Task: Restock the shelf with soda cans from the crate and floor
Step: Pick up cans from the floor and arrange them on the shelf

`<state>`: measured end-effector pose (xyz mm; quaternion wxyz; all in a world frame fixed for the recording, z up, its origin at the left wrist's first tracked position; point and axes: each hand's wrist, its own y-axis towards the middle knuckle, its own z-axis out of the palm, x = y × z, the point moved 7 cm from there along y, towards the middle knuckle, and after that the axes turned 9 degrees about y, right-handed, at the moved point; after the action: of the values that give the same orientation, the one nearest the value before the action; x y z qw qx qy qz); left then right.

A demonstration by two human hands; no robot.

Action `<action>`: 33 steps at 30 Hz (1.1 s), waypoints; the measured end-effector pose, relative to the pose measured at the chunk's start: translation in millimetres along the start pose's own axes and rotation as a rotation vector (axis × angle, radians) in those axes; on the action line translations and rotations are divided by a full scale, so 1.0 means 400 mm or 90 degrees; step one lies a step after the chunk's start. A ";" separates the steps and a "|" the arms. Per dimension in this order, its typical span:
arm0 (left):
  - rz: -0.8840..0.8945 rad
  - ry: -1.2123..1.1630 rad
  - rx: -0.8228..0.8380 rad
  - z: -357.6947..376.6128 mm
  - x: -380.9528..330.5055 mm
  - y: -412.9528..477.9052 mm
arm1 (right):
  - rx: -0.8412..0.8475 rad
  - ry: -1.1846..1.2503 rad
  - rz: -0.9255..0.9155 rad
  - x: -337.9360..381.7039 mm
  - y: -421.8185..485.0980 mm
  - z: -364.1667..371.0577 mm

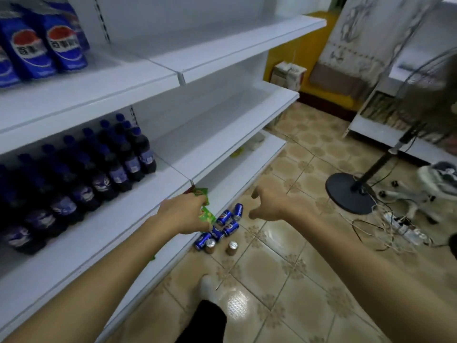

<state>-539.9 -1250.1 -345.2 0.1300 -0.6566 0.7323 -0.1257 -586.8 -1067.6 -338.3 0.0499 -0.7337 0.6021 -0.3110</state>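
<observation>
Head view: a green can [207, 215] is held at the shelf edge, with soda cans lying on the floor tiles.

The left hand [183, 215] is seen at the front edge of the white shelf [99, 231], its fingers curled round the green can, which is partly hidden by them. The right hand [269, 206] is held above the floor with fingers spread wide and bent, nothing gripped. Below and between the hands, blue soda cans [225, 225] are lying on their sides in a cluster against the shelf base, and two upright cans [232, 247] are stood just beside them. Dark cola bottles [99, 174] are lined up on the board to the left, and blue packs [42, 45] are set on the board above. A standing fan [351, 191] and a power strip [408, 230] are seen on the tiles at right.
</observation>
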 end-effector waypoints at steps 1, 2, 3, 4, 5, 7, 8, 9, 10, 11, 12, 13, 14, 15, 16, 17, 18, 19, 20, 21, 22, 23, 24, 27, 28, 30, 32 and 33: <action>0.006 -0.009 0.008 0.013 -0.008 0.027 | 0.008 0.012 0.011 -0.022 0.018 0.004; 0.013 -0.013 0.018 0.025 -0.015 0.057 | 0.015 0.021 0.022 -0.042 0.038 0.006; 0.019 -0.012 0.033 0.039 -0.021 0.089 | 0.020 0.027 0.031 -0.063 0.060 0.007; 0.023 -0.007 0.050 0.053 -0.026 0.124 | 0.025 0.030 0.039 -0.083 0.085 0.008; 0.027 -0.004 0.068 0.066 -0.031 0.161 | 0.028 0.036 0.045 -0.104 0.113 0.011; 0.037 -0.009 0.095 0.087 -0.043 0.243 | 0.046 0.053 0.070 -0.151 0.175 0.023; 0.041 -0.016 0.109 0.097 -0.049 0.286 | 0.062 0.060 0.088 -0.177 0.206 0.029; 0.045 -0.028 0.124 0.108 -0.054 0.331 | 0.079 0.067 0.107 -0.205 0.241 0.037; 0.047 -0.044 0.140 0.119 -0.057 0.375 | 0.095 0.079 0.128 -0.233 0.275 0.045; 0.051 -0.062 0.156 0.131 -0.059 0.418 | 0.108 0.097 0.150 -0.262 0.308 0.053; 0.051 -0.079 0.168 0.143 -0.059 0.459 | 0.118 0.121 0.174 -0.290 0.338 0.061; 0.052 -0.095 0.176 0.155 -0.057 0.501 | 0.124 0.150 0.198 -0.321 0.369 0.072; 0.052 -0.113 0.181 0.167 -0.054 0.542 | 0.128 0.178 0.222 -0.351 0.397 0.086; 0.047 -0.126 0.184 0.185 -0.049 0.582 | 0.129 0.201 0.243 -0.383 0.430 0.107; 0.037 -0.132 0.192 0.213 -0.042 0.626 | 0.131 0.218 0.261 -0.416 0.465 0.133; 0.024 -0.144 0.200 0.251 -0.034 0.671 | 0.132 0.232 0.280 -0.453 0.506 0.166; 0.006 -0.169 0.209 0.299 -0.026 0.713 | 0.129 0.245 0.300 -0.490 0.546 0.205; -0.013 -0.202 0.220 0.356 -0.020 0.750 | 0.130 0.260 0.322 -0.525 0.582 0.254; -0.032 -0.236 0.236 0.417 -0.020 0.780 | 0.135 0.277 0.344 -0.555 0.615 0.307; -0.048 -0.261 0.260 0.489 -0.023 0.807 | 0.147 0.290 0.362 -0.588 0.649 0.369; -0.059 -0.274 0.293 0.573 -0.027 0.830 | 0.168 0.296 0.375 -0.620 0.682 0.438; -0.069 -0.287 0.327 0.668 -0.036 0.854 | 0.193 0.298 0.383 -0.652 0.716 0.515; -0.081 -0.300 0.354 0.763 -0.046 0.877 | 0.217 0.294 0.385 -0.685 0.751 0.593; -0.140 -0.333 0.414 1.070 -0.073 0.939 | 0.271 0.271 0.374 -0.767 0.862 0.824; -0.155 -0.345 0.435 1.171 -0.080 0.956 | 0.281 0.257 0.358 -0.785 0.904 0.895; -0.183 -0.379 0.457 1.361 -0.093 1.004 | 0.277 0.236 0.310 -0.814 0.999 1.022; -0.221 -0.397 0.449 1.523 -0.103 1.056 | 0.258 0.205 0.247 -0.837 1.094 1.134; -0.228 -0.400 0.436 1.590 -0.108 1.086 | 0.237 0.181 0.218 -0.848 1.141 1.180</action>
<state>-712.6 -1169.4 -1092.6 0.5288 -0.6978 0.4501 -0.1754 -759.7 -1022.8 -1055.4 0.1504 -0.5489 0.6507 -0.5026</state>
